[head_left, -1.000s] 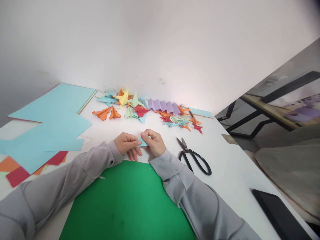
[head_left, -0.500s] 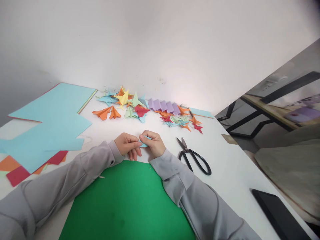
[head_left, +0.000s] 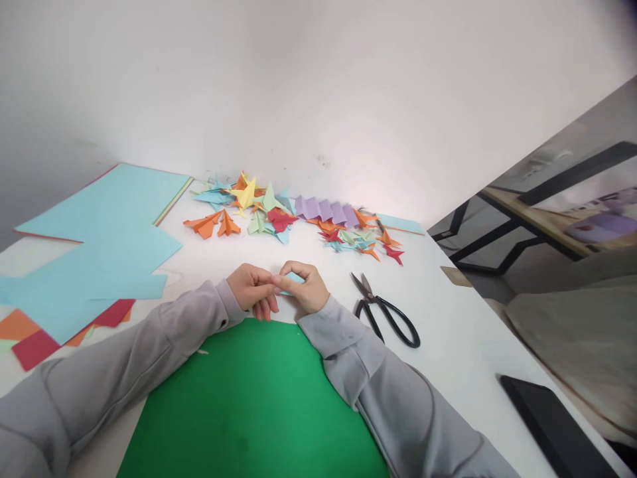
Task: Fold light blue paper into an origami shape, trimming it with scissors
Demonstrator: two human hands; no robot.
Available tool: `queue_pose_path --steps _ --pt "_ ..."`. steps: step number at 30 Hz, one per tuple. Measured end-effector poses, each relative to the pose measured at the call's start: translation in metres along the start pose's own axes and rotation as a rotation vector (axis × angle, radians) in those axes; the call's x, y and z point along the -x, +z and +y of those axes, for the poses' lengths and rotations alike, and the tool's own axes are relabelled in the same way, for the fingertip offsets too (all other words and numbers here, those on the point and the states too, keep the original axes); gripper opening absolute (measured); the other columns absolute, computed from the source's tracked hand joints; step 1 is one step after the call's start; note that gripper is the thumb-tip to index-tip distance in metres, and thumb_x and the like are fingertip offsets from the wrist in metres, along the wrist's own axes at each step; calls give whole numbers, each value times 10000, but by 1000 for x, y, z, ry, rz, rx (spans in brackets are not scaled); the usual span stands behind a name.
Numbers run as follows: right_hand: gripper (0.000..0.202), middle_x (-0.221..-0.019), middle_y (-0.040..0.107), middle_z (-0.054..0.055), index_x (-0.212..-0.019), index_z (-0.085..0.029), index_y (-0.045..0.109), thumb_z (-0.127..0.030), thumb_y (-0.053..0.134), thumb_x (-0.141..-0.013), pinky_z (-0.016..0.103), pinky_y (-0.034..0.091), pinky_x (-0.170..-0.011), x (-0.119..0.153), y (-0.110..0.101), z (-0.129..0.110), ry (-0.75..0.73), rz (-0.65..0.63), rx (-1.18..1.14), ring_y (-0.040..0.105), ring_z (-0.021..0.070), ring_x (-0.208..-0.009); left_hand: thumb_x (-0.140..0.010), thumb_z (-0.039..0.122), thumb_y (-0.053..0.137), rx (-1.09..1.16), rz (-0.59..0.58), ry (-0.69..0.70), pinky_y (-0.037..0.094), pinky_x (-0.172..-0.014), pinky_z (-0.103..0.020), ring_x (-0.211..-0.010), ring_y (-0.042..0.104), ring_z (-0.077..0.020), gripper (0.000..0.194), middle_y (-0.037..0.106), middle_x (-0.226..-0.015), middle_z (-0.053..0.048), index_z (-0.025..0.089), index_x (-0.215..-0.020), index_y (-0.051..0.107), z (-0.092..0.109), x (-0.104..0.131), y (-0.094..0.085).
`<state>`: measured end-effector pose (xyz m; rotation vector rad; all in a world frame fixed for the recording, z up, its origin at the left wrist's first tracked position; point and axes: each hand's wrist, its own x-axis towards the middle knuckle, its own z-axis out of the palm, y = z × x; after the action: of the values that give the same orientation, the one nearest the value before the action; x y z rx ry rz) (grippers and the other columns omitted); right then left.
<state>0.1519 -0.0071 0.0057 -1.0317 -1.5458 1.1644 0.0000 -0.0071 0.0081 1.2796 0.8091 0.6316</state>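
Between my two hands is a small piece of light blue paper, mostly covered by fingers. My left hand pinches its left end between thumb and fingers, the lower fingers curled beneath. My right hand grips it from the right, its thumb reaching left to meet the left fingertips and its index finger arched above. Both hands are just over the white table, beyond a green sheet. Black-handled scissors lie partly spread to the right of my right hand.
Folded paper figures in several colours lie along the wall, beside a pleated purple strip. Large light blue sheets overlap at the left, with red paper under them. A black tablet-like object rests near the right edge.
My right thumb has slid left towards the left fingertips, and the right index finger has arched up. Both hands stay in place with the blue paper.
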Motion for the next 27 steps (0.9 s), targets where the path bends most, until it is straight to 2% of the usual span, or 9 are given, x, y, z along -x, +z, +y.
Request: queue_pose_path --steps 9,12,15,18,21,23,27 --pt "386 -411 502 -54 -522 -181 546 -534 674 -609 220 339 -412 0 4 7 144 -21 -266 413 79 -381 -638 393 685 -5 -29 5 377 -297 -171 -306 526 -109 325 606 -420 -57 96 -523 621 8 3 0" --pt "440 -397 510 -38 -510 -175 557 -587 613 -652 222 328 -394 -1 3 10 151 -20 -248 420 83 -368 -628 394 692 2 -20 3 368 -293 -172 -294 511 -103 318 612 -431 -55 97 -544 619 9 3 1" --pt "450 -401 517 -26 -495 -170 575 -585 603 -664 228 337 -397 -1 2 11 121 32 -203 432 88 -380 -614 394 699 -30 49 34 356 -284 -178 -279 487 -97 320 586 -408 -37 104 -523 600 7 3 2" --pt "365 -453 533 -25 -517 -169 623 -512 674 -631 222 351 -402 -2 2 11 38 143 -194 449 87 -422 -645 354 676 -118 236 155 328 -284 -170 -274 436 -65 278 532 -383 4 115 -518 609 3 0 0" --pt "261 -537 583 -13 -565 -178 677 -432 729 -588 220 362 -384 -3 3 12 3 187 -217 463 86 -435 -621 269 687 -215 448 421 316 -316 -159 -338 424 -36 145 523 -465 22 133 -575 669 -2 -6 -5" --pt "187 -579 610 -6 -597 -189 703 -363 760 -560 218 376 -384 -4 3 13 -18 187 -220 471 87 -447 -583 229 709 -273 514 573 334 -342 -157 -411 452 -41 80 530 -540 14 152 -596 694 -5 -10 -9" --pt "119 -644 643 9 -623 -214 723 -263 783 -533 216 407 -411 -5 4 15 -73 168 -238 525 108 -528 -590 204 714 -368 544 686 381 -381 -154 -474 479 -52 50 552 -600 7 182 -634 707 -9 -13 -12"
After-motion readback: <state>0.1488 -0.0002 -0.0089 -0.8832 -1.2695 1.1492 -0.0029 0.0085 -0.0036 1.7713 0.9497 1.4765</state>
